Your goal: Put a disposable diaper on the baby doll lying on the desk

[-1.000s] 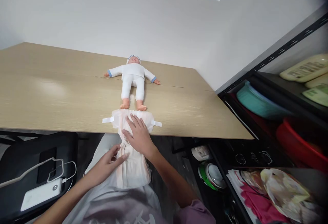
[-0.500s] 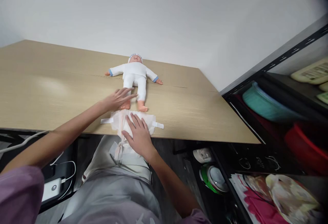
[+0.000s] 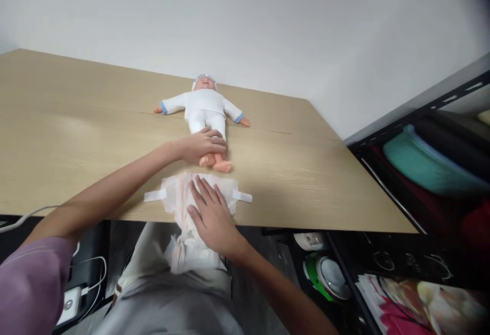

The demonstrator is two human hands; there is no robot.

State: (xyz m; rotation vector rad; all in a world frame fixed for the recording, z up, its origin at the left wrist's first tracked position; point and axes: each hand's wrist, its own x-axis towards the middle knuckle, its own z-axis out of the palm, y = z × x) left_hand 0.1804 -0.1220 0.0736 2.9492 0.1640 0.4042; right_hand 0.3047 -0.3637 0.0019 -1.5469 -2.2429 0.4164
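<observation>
A baby doll [image 3: 206, 102] in white clothes with blue cuffs and a white cap lies on its back on the table, feet towards me. My left hand [image 3: 204, 144] is closed around the doll's lower legs, which are drawn together above its bare feet. Below the feet an unfolded diaper [image 3: 178, 192] lies at the table's front edge, its two side tabs spread out and its near end hanging over the edge. My right hand [image 3: 214, 217] rests on the diaper, palm down, fingers spread.
The wooden table [image 3: 95, 136] runs along a white wall. On the right, a black shelf holds a teal basin [image 3: 429, 164] and bags. A white device [image 3: 69, 304] with cables is at lower left. A green-rimmed round container [image 3: 325, 276] stands below the table.
My left hand has moved right and closed on the doll's legs, bringing them together. My right hand stays flat on the diaper. The camera view has shifted a little.
</observation>
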